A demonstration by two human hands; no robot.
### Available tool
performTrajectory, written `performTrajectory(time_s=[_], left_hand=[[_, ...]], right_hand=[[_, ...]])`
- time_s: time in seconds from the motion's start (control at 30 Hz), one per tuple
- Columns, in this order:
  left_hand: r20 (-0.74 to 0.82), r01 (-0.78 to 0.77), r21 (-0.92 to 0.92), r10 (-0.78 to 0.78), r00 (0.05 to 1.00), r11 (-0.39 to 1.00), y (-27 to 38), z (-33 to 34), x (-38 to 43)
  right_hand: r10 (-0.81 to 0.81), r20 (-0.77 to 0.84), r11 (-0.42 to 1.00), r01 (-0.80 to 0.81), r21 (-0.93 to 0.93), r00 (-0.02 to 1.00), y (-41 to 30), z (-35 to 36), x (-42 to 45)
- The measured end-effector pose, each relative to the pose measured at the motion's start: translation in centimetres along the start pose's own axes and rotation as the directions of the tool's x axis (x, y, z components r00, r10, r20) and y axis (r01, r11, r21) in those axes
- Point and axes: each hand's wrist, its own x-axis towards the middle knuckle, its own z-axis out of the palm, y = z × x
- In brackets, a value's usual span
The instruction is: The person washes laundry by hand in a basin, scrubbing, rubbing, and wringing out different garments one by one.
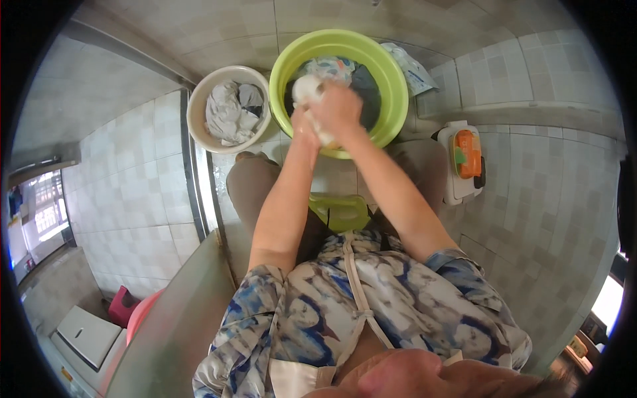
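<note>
Over the near half of a lime-green plastic basin, my two hands are together on a bunched white cloth. My left hand grips its lower part. The right hand, slightly blurred, is closed around the cloth from the other side. Part of the cloth hangs below the hands toward the near rim. Inside the basin lie a pale patterned cloth and dark fabric, partly hidden by my hands.
A cream basin holding light and grey clothes stands left of the green one. A plastic packet leans behind at right. An orange soap pack rests on a white container by my right knee. A glass panel rises at left.
</note>
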Motion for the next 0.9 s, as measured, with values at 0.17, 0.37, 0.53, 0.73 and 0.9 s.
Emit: performTrajectory(time_s=[0.17, 0.37, 0.53, 0.73, 0.9], left_hand=[[-0.106, -0.153, 0.487, 0.232, 0.967, 0.860, -0.7, 7.8, -3.0], [0.151, -0.333, 0.864, 0.437, 0.887, 0.377, -1.0, 6.5, -2.9], [0.051, -0.066, 0.215, 0.056, 0.997, 0.974, 1.7, 5.4, -2.6], [0.343, 0.265, -0.227, -0.178, 0.922, 0.937, 1.0, 4.7, -5.6], [-0.117, 0.054, 0.180, -0.033, 0.993, 0.982, -0.2, 4.2, -1.6]], right_hand=[[0.215, -0.029, 0.962, -0.206, 0.177, 0.976, 9.7, 1.7, 6.5], [-0.082, 0.156, 0.336, -0.120, 0.934, 0.984, 6.9, 2.2, -0.7], [-0.110, 0.190, 0.565, -0.096, 0.820, 0.976, 2.2, 0.7, -5.9], [-0.390, -0.173, 0.842, 0.426, 0.331, 0.905, -0.9, 0.1, -7.5], [0.062, -0.119, 0.993, -0.049, 0.107, 0.991, 4.8, 0.9, 0.9]])
